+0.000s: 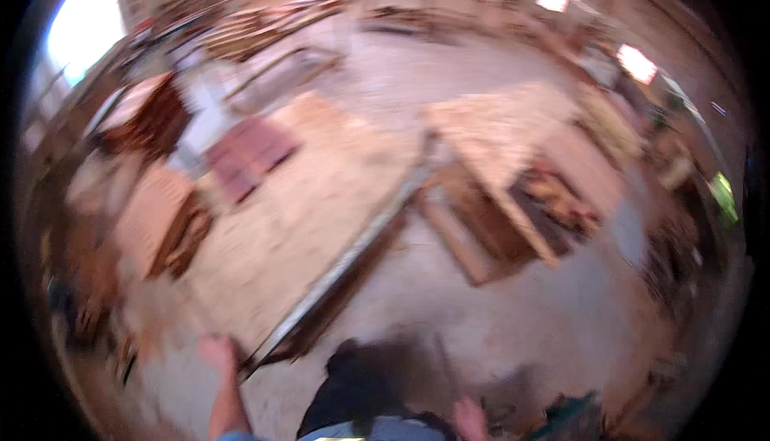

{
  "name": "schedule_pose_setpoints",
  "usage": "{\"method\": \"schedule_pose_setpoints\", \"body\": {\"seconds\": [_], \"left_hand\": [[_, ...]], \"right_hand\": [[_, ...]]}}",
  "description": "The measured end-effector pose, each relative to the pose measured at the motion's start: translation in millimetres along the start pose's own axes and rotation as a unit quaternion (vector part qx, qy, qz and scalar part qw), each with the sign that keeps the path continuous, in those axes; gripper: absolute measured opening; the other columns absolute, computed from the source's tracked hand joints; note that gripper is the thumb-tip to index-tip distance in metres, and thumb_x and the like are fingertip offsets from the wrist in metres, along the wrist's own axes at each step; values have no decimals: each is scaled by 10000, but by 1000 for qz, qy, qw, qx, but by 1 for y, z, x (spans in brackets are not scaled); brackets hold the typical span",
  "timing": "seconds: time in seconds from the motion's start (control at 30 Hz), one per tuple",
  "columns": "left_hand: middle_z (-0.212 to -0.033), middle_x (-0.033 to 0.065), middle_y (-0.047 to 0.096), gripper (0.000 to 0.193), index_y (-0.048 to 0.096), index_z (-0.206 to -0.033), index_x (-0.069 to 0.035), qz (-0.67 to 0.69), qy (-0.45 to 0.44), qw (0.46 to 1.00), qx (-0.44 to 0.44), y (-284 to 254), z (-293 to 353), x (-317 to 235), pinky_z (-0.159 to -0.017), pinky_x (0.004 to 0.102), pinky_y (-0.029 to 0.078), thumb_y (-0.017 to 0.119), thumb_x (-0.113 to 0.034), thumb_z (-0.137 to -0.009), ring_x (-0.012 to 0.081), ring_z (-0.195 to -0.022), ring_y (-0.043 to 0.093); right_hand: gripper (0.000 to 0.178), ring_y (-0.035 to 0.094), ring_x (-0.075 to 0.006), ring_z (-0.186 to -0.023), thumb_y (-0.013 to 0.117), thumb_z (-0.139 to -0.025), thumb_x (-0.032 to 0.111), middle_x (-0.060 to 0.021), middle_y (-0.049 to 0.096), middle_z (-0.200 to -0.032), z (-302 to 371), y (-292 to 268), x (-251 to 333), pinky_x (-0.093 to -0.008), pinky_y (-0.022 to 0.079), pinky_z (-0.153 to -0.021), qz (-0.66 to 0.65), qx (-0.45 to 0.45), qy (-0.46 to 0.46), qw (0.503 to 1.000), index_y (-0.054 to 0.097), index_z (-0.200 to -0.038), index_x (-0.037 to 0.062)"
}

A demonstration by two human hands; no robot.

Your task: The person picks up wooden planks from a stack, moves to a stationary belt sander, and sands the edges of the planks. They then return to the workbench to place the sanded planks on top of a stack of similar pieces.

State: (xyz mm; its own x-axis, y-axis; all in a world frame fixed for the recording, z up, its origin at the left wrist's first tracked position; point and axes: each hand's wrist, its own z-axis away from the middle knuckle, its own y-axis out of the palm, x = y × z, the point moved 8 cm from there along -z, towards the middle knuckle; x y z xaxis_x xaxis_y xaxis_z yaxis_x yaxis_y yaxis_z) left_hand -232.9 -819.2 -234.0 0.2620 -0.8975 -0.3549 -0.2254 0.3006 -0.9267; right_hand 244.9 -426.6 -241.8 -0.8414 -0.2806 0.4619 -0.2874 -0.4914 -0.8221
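Note:
My left hand (216, 350) is beside the near left corner of a large, low table (321, 192) with a pale wooden top and a light metal edge. Motion smears its fingers, and whether it touches the corner is unclear. At the lower edge, to the right of my dark-clothed legs, my right hand (469, 418) hangs low over the floor. Its fingers are blurred too, so I cannot make out anything in it. A reddish-brown flat panel (250, 154) lies on the far left part of the table.
Stacks of reddish-brown boards (156, 220) stand along the table's left side. To the right is a chipboard-topped bench (505, 132) with an open wooden frame (481, 228) below it and brown pieces (553, 196) beside it. A green object (569, 411) lies at the lower right.

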Motion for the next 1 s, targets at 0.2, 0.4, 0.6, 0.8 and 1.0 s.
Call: {"method": "schedule_pose_setpoints", "body": {"seconds": [0.2,0.4,0.6,0.8,1.0], "left_hand": [[-1091,240,540,468,489,-1185,59,-25,325,944,-45,66,29,-88,-878,438,426,615,-112,-768,379,-993,529],[-1104,225,551,418,517,-1168,32,189,462,814,297,110,175,-376,-897,425,427,618,-140,-800,377,-1022,534],[-1099,198,555,391,538,-1134,-2,317,709,594,209,27,365,-629,-898,433,425,642,-113,-774,370,-1037,518],[-1199,165,520,480,496,-1193,6,257,826,488,119,2,496,-774,-969,434,379,626,-124,-749,336,-1123,480],[-1293,146,471,487,465,-1253,-1,140,875,463,-8,61,539,-837,-1006,408,351,537,-172,-802,293,-1235,417]], "right_hand": [[467,585,-385,-983,412,-922,376,-217,616,-1070,15,11,-56,-441,452,-850,-155,109,133,973,512,-1254,63],[453,538,-377,-1087,448,-942,329,-225,564,-1189,43,-5,-70,-398,429,-935,-248,-43,158,955,494,-1270,20],[474,577,-331,-988,404,-966,311,-202,562,-1198,54,-46,-72,-417,447,-848,-369,-68,199,905,404,-1365,56],[447,544,-309,-747,416,-965,287,-209,588,-1122,79,4,-121,-399,466,-694,-276,-222,272,895,430,-1350,62],[432,581,-361,-989,420,-954,318,-220,601,-1082,67,-55,-81,-433,454,-834,-316,-141,427,835,497,-1289,56]]}}
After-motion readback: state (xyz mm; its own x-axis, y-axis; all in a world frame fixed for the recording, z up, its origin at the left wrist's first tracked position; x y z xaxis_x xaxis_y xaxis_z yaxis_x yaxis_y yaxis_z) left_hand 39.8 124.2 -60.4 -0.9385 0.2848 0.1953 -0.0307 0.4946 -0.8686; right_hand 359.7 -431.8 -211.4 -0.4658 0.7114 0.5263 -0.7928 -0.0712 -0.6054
